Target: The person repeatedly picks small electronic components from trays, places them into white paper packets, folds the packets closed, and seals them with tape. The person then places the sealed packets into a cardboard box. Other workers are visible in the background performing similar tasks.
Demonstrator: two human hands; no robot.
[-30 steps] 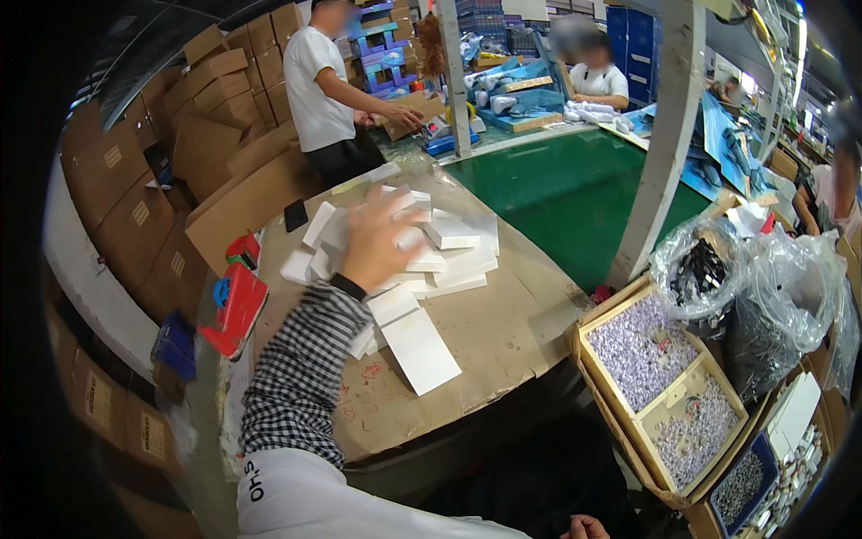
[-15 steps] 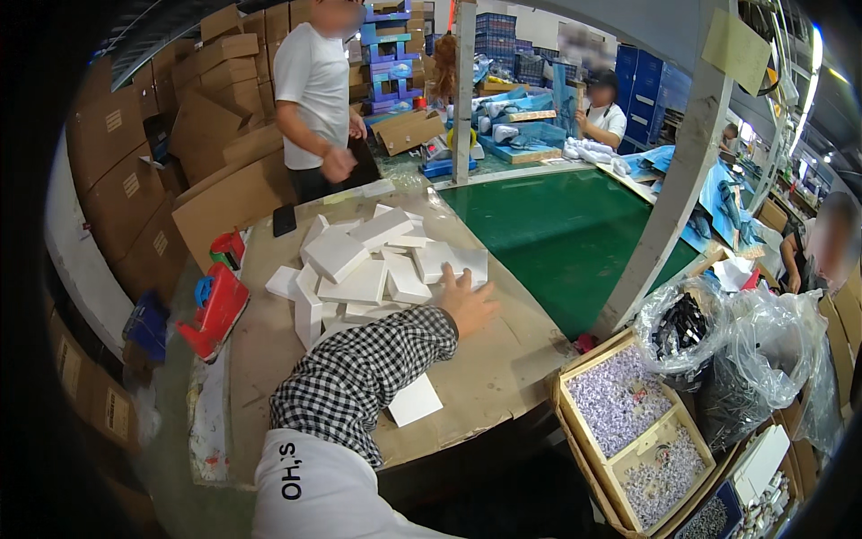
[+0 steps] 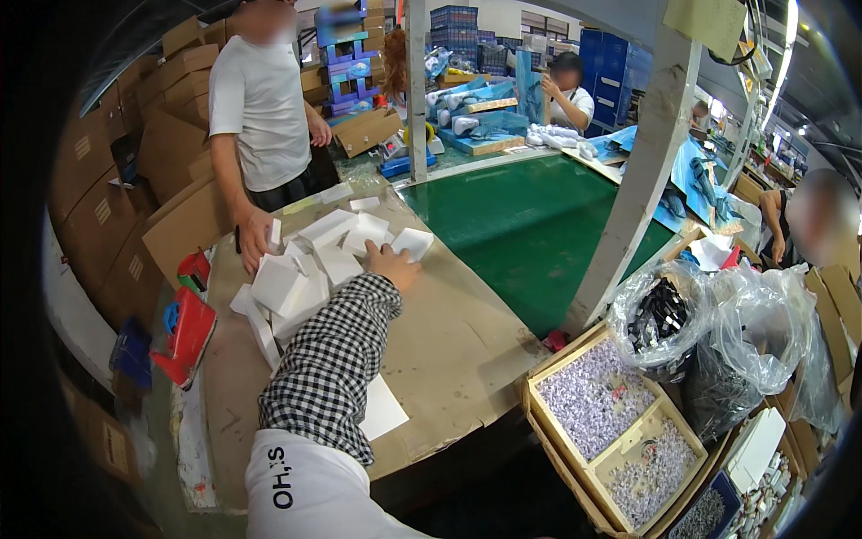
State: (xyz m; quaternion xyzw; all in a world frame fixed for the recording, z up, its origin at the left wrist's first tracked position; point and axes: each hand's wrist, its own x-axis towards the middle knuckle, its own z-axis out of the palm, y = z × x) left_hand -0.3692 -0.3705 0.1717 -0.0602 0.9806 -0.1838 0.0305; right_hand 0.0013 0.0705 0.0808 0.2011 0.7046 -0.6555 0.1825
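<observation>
My left hand [image 3: 395, 267] reaches over the far right side of a heap of white boxes [image 3: 310, 299]. Its fingers are spread, with their tips against the boxes at that edge. A tilted white box [image 3: 413, 242] lies just beyond the fingers. Whether they grip it is hard to see, but no box looks lifted. Beneath my checked sleeve, a flat white piece [image 3: 384, 409] rests on the brown table covering [image 3: 449, 359]. My right hand is out of the picture. Across the table, a co-worker's hand [image 3: 258, 238] touches a small white box [image 3: 275, 235] at the heap's left side.
A red tape dispenser [image 3: 184, 337] is at the table's left edge. Beyond the table's right side runs a green surface [image 3: 530, 234] behind a metal post [image 3: 637, 171]. A divided wooden tray [image 3: 593, 463] of small clear parts is at lower right, beside plastic bags [image 3: 754, 332].
My left hand has moved farther out and left along the heap. The co-worker has leaned in and put a hand to the boxes. The whole view has shifted a little.
</observation>
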